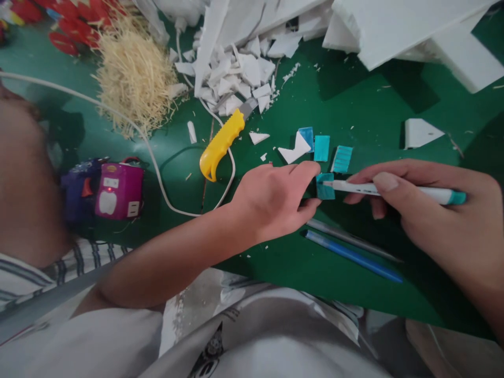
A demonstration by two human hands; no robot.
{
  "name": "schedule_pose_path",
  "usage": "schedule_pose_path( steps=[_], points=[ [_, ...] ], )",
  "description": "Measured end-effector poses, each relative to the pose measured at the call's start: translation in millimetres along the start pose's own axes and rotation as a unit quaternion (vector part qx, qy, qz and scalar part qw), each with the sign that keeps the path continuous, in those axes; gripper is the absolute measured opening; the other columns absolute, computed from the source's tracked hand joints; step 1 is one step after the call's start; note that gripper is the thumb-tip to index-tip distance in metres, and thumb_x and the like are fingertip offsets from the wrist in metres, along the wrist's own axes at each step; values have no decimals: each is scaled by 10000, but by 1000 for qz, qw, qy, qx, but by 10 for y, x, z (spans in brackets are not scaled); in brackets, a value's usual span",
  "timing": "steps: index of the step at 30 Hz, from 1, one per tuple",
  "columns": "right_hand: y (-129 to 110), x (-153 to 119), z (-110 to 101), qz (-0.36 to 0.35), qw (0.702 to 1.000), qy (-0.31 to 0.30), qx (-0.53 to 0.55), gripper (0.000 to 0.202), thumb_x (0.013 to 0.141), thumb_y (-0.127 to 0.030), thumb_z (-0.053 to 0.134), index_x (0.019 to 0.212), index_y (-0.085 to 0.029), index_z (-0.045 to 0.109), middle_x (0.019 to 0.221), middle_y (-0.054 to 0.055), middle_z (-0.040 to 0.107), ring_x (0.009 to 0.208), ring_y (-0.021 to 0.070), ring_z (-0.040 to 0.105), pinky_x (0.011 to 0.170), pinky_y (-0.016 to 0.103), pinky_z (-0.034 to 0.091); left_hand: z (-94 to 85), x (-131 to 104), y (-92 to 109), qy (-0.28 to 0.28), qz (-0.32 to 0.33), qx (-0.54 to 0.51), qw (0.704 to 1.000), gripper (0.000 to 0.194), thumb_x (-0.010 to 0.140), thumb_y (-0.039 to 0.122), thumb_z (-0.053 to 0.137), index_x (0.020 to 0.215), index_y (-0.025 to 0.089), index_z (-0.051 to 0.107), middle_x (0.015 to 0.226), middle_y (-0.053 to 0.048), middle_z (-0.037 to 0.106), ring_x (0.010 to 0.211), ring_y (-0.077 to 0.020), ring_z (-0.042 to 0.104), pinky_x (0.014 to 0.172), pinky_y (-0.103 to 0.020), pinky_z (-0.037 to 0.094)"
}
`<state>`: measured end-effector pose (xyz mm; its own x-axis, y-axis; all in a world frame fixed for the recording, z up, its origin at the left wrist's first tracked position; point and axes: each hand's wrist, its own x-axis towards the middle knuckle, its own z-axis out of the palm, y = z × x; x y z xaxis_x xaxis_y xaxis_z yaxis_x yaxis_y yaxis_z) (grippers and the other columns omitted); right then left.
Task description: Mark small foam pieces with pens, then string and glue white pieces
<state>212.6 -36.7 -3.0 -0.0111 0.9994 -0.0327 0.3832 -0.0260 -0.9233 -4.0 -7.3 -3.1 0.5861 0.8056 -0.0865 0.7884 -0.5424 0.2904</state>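
Note:
My right hand [417, 194] grips a white marker [413, 193] with a teal end. Its tip touches a small teal-coloured foam piece [325, 190]. The fingertips of my left hand [281, 197] are closed on that piece's left edge. Just beyond lie another teal piece [322, 148], a streaked teal piece [342, 159] and a blue piece [306, 137] partly under a white foam scrap [296, 149]. Nearer me, a blue pen [354, 255] and a grey pen [350, 239] rest side by side on the green table.
A yellow utility knife [223, 144] with its blade out lies beside a white cable [155, 157]. Foam scraps [240, 73] and straw [134, 73] are heaped behind. Large foam sheets [417, 31] stand far right. A magenta power adapter [119, 190] sits left, near another person's arm [29, 178].

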Motion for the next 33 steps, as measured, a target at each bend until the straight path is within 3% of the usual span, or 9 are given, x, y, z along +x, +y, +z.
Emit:
schedule_pose_path(
  steps=[5,17,33],
  points=[
    [33,10,1,-31,999,4,6,130,894,-360,713,856,-286,813,686,-6,732,460,76,503,400,238,404,-4,12,1,-2,-1,-1,1000,332,921,391,668,1201,214,671,613,61,566,575,-153,591,651,-285,434],
    [-25,13,4,3,1000,11,-8,145,877,-345,721,839,-244,818,705,8,746,483,83,530,437,234,462,-12,19,6,-11,-11,-18,1000,335,919,383,669,1215,225,668,614,60,578,608,-158,621,682,-284,460],
    [-16,-6,-15,4,1000,-16,-2,119,887,-353,717,829,-318,815,656,-15,704,507,127,578,424,265,448,-4,14,0,-14,-18,-28,999,331,914,379,670,1210,230,663,630,54,601,660,-171,651,710,-292,462]
  ],
)
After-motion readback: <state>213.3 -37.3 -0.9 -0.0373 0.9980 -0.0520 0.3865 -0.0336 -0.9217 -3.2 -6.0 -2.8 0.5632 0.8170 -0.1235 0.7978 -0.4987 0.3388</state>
